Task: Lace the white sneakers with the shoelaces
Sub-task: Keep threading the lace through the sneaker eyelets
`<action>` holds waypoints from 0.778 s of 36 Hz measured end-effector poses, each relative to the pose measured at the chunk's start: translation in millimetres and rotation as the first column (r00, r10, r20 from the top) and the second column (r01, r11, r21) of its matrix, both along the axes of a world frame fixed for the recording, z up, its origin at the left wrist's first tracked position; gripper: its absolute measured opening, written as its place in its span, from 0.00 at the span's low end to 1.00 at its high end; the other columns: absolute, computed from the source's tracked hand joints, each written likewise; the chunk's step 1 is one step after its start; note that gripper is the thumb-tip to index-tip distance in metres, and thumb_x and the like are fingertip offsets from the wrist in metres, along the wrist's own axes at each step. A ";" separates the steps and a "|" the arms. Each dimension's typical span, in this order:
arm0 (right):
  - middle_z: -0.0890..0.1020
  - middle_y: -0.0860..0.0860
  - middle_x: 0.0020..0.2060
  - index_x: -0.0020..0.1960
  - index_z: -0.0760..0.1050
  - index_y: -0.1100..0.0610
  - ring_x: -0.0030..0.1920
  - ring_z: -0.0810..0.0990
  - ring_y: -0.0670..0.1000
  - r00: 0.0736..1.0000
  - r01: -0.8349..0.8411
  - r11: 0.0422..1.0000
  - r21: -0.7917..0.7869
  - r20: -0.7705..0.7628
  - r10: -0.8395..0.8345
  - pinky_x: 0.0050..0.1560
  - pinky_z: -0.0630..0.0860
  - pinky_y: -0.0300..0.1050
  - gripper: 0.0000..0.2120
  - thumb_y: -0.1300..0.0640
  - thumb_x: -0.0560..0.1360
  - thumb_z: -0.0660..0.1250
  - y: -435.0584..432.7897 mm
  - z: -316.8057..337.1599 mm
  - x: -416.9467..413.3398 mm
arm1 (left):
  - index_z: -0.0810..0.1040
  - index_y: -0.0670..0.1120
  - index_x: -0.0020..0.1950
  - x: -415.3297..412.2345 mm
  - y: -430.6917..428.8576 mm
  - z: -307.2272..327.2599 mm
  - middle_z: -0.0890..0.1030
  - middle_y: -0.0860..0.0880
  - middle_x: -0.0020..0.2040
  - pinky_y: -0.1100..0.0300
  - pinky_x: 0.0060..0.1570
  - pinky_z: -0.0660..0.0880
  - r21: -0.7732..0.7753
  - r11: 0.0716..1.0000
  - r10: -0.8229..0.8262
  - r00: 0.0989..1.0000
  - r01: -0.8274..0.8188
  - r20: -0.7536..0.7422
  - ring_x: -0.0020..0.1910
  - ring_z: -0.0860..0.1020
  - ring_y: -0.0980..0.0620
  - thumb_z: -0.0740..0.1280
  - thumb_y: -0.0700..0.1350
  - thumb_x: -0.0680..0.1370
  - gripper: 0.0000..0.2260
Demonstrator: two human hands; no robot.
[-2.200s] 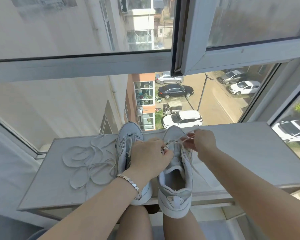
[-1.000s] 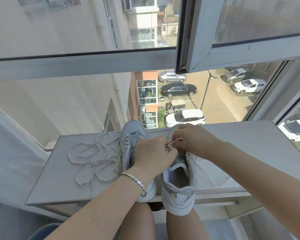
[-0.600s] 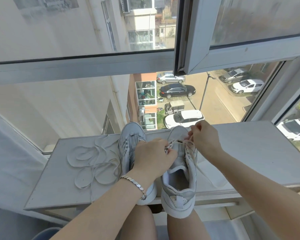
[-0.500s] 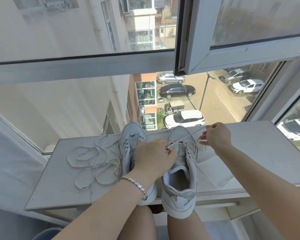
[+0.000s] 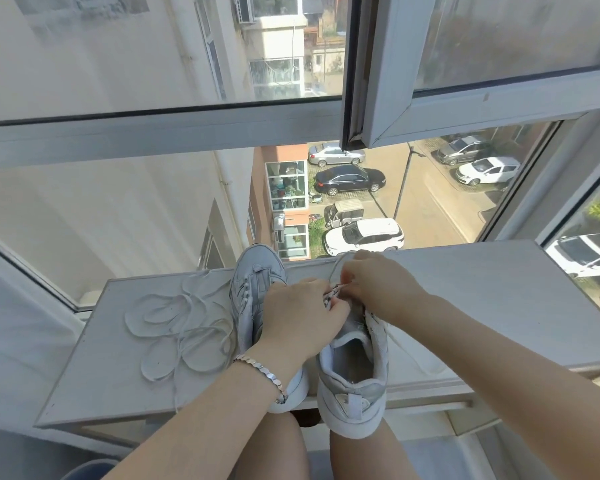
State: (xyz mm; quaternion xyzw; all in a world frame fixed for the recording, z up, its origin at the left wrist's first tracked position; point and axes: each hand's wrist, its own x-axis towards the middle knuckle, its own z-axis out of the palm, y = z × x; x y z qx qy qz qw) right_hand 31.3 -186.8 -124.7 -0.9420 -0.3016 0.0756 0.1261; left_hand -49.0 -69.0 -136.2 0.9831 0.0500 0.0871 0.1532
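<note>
Two white sneakers stand side by side on a white window ledge, toes toward the glass. The left sneaker has bare eyelets and is partly hidden by my wrist. Over the right sneaker, whose heel overhangs the ledge's near edge, my left hand pinches the shoelace at the eyelets. My right hand meets it from the right, fingers closed on the same lace. A second loose shoelace lies coiled on the ledge to the left of the shoes.
Large window panes rise straight behind the ledge, with an opened sash overhead to the right. My knees sit under the ledge's near edge. The rim of a blue container shows at the bottom left.
My right hand had pulled the lace out to the right of the shoe; now it has come back to the eyelets, touching my left hand. The left hand stayed put.
</note>
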 end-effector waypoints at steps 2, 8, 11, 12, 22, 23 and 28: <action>0.75 0.49 0.50 0.52 0.78 0.56 0.54 0.75 0.51 0.999 0.029 0.998 0.058 -0.032 -0.027 0.51 0.69 0.43 0.10 0.50 0.76 0.65 -2.9 0.4 0.3 | 0.78 0.48 0.43 -1.1 -0.4 1.1 0.77 0.51 0.39 0.59 0.40 0.58 0.000 1.000 0.009 1.000 -0.009 0.013 0.36 0.71 0.50 0.48 0.54 0.68 0.21; 0.83 0.50 0.36 0.38 0.80 0.55 0.39 0.80 0.48 0.942 0.314 0.856 0.410 -0.244 -0.229 0.45 0.75 0.42 0.04 0.55 0.70 0.73 -16.4 -8.3 4.5 | 0.78 0.47 0.45 -0.6 -0.5 -1.8 0.78 0.50 0.41 0.59 0.40 0.59 -0.025 1.000 0.001 0.999 -0.001 0.035 0.40 0.75 0.48 0.48 0.55 0.68 0.22; 0.82 0.53 0.32 0.33 0.78 0.57 0.35 0.80 0.50 0.807 0.580 0.606 0.544 -0.483 -0.339 0.42 0.77 0.44 0.07 0.62 0.70 0.72 -23.7 -12.1 12.2 | 0.79 0.47 0.46 -0.6 -0.7 -0.8 0.78 0.50 0.41 0.59 0.40 0.60 -0.031 1.000 -0.001 1.000 0.001 0.015 0.40 0.75 0.49 0.49 0.55 0.71 0.21; 0.82 0.55 0.32 0.33 0.77 0.59 0.35 0.81 0.52 0.732 0.673 0.489 0.555 -0.595 -0.331 0.42 0.79 0.45 0.08 0.64 0.70 0.71 -25.4 -12.3 13.6 | 0.79 0.47 0.46 -0.3 -1.1 -0.9 0.79 0.50 0.41 0.59 0.41 0.60 -0.029 1.000 0.000 1.000 0.000 0.009 0.40 0.75 0.49 0.50 0.55 0.72 0.21; 0.73 0.51 0.65 0.69 0.69 0.53 0.66 0.68 0.54 0.998 0.062 0.990 0.128 0.000 -0.063 0.64 0.66 0.48 0.25 0.63 0.73 0.64 -10.9 5.9 13.3 | 0.80 0.48 0.48 -0.3 -0.8 -1.4 0.81 0.51 0.45 0.60 0.41 0.59 -0.005 1.000 0.021 1.000 -0.021 -0.010 0.38 0.70 0.50 0.47 0.55 0.68 0.24; 0.72 0.50 0.64 0.67 0.70 0.52 0.66 0.67 0.53 0.998 -0.049 0.994 0.102 -0.029 0.052 0.66 0.64 0.48 0.22 0.61 0.74 0.64 -8.6 8.1 11.7 | 0.80 0.49 0.48 -0.1 -0.9 -1.4 0.81 0.51 0.45 0.60 0.42 0.59 -0.001 1.000 0.024 1.000 -0.024 -0.011 0.38 0.70 0.51 0.47 0.55 0.68 0.24; 0.77 0.49 0.54 0.54 0.80 0.51 0.57 0.74 0.49 0.978 -0.189 0.980 0.056 -0.081 0.193 0.59 0.70 0.49 0.09 0.56 0.76 0.65 -4.4 -1.5 11.9 | 0.79 0.49 0.46 0.5 -0.3 -1.3 0.80 0.51 0.43 0.59 0.42 0.60 0.001 1.000 0.022 1.000 -0.022 -0.017 0.38 0.74 0.50 0.48 0.55 0.69 0.23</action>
